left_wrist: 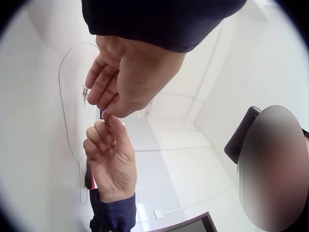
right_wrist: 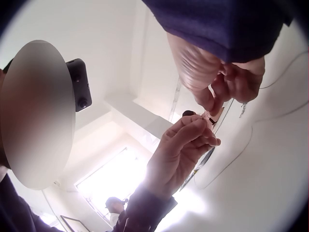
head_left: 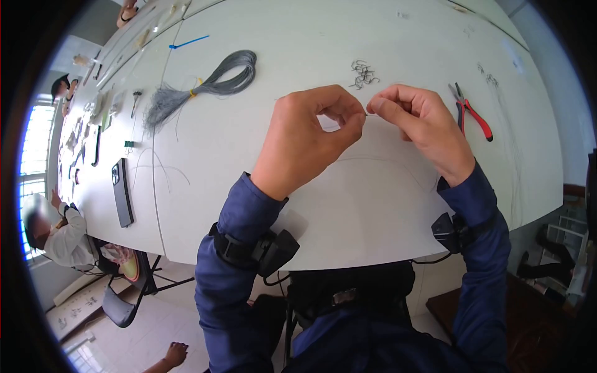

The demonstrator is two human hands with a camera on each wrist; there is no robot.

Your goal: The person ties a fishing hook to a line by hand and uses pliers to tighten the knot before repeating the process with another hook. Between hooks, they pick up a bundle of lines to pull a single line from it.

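Thumb and forefinger of my left hand [head_left: 305, 133] pinch a tiny dark piece [head_left: 367, 114], apparently a fish hook, mostly hidden by the fingertips. Close against it, my right hand [head_left: 430, 121] pinches with thumb and forefinger at a thin line, its other fingers curled. From the hands the thin grey line [left_wrist: 61, 92] runs in a wide loop over the white table, seen in the left wrist view. Just beyond the fingertips lies a small heap of dark fish hooks [head_left: 362, 74].
Red-handled pliers [head_left: 476, 118] lie right of the hands. Leftward are a tied bundle of grey line [head_left: 233, 73], a blue cable tie [head_left: 189, 42], a green clip [head_left: 129, 144] and a phone [head_left: 122, 193]. Loose strands [head_left: 510, 137] lie at the right. Another person [head_left: 65, 236] sits at the left.
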